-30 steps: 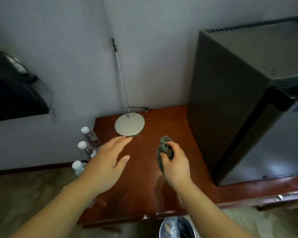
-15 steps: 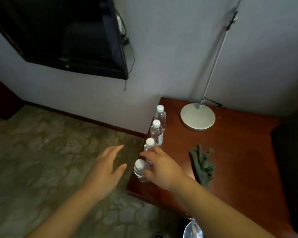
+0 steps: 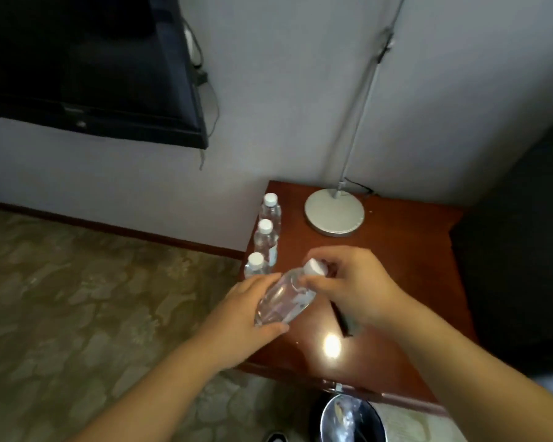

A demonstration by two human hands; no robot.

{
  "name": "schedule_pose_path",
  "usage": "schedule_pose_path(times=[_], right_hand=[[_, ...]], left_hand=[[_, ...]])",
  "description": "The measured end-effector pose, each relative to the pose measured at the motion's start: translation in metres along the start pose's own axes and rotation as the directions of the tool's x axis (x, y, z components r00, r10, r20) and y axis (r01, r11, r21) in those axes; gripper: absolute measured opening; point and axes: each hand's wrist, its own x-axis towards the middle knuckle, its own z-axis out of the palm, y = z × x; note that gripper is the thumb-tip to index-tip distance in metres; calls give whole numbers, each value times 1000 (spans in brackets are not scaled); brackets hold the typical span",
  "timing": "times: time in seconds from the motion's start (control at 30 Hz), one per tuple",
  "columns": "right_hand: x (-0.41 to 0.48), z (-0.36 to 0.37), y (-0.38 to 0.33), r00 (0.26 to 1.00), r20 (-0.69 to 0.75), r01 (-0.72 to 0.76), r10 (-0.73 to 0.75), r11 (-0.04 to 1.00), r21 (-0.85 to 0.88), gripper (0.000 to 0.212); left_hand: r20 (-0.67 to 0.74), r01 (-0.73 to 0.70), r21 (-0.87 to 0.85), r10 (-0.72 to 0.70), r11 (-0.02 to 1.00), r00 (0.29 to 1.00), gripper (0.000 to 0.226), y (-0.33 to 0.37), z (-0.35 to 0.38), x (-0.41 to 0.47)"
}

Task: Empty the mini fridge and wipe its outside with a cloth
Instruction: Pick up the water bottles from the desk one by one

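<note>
A clear water bottle (image 3: 284,298) with a white cap is tilted above the left front of the wooden table (image 3: 396,282). My left hand (image 3: 246,311) grips its body from below. My right hand (image 3: 351,285) holds its neck, with the fingers curled by the cap. Three more water bottles (image 3: 264,237) stand in a row along the table's left edge. The dark cloth (image 3: 345,323) lies on the table, mostly hidden under my right hand. The black mini fridge (image 3: 517,234) fills the right edge of the view.
A lamp's round metal base (image 3: 334,215) stands at the back of the table, its pole rising along the wall. A black TV (image 3: 87,65) hangs on the wall at upper left. A metal bin (image 3: 351,419) stands on the patterned floor below the table's front edge.
My right hand let go of the cloth, which now lies on the table. Both hands moved to the bottles and lifted the nearest one. The view swung left, away from the fridge.
</note>
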Motion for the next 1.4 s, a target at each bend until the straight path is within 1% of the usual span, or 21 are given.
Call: schedule_pose_path(times=[0.07,0.1,0.17,0.2,0.27,0.33,0.37,0.4,0.47,0.5,0.57,0.6,0.7,0.8,0.93,1.0,1.07,1.13,1.23,1.33,1.4], right_hand=[[-24,-48,-7,994,-82,-61,69,994,94,17],[-43,-74,-9,986,-133,-92,103,992,87,17],[-77,-114,-10,965,-216,-149,149,989,16,13],[-99,-137,-8,941,-296,-186,165,981,-45,19],[-147,-184,-1,848,-516,-273,123,935,-226,35],[-193,-229,9,708,-705,-383,-28,824,-417,37],[-213,-249,17,646,-760,-455,-74,762,-461,37],[-232,-267,27,599,-797,-530,-79,708,-468,39],[-262,-292,49,554,-832,-650,25,637,-414,48],[-272,-299,59,557,-825,-679,98,625,-384,51],[-287,-304,77,600,-775,-679,198,638,-362,54],[-294,-306,84,634,-747,-657,198,648,-385,54],[-305,-316,94,722,-680,-574,129,661,-484,54],[-309,-323,99,760,-639,-532,118,678,-508,60],[-313,-326,99,759,-642,-462,109,785,-413,73],[-313,-330,98,755,-643,-452,127,811,-370,74],[-319,-329,95,745,-659,-436,104,823,-364,74],[-336,-322,94,731,-677,-412,88,847,-335,72],[-381,-318,90,726,-677,-370,119,898,-239,65],[-420,-332,83,695,-688,-370,208,924,-95,52],[-443,-342,78,668,-687,-427,287,904,-38,48]], left_hand=[[34,-107,-53,109,993,993,81,38,11,22],[47,-153,-70,156,986,987,80,63,20,33],[67,-208,-104,215,973,974,75,104,33,50],[86,-250,-123,261,960,961,72,128,43,57],[109,-313,-151,331,938,937,69,171,64,66],[112,-358,-191,383,914,917,71,210,82,68],[103,-377,-201,402,904,910,72,227,90,68],[93,-393,-214,419,894,903,72,243,97,66],[66,-417,-230,442,879,895,70,272,112,58],[48,-421,-231,442,877,896,68,285,119,53],[29,-400,-242,419,884,907,64,307,134,43],[23,-384,-251,402,889,915,63,317,141,37],[-20,-344,-259,351,902,936,63,341,159,24],[-70,-316,-269,308,910,949,63,360,171,9],[-118,-300,-294,277,908,954,63,377,177,-9],[-128,-308,-289,283,906,951,61,381,175,-15],[-121,-313,-276,291,909,949,62,384,171,-18],[-106,-320,-257,302,912,947,64,384,166,-17],[-69,-355,-248,350,901,934,60,393,161,-14],[9,-405,-241,419,882,908,56,411,171,-7],[85,-440,-245,471,864,878,59,429,183,-2]])
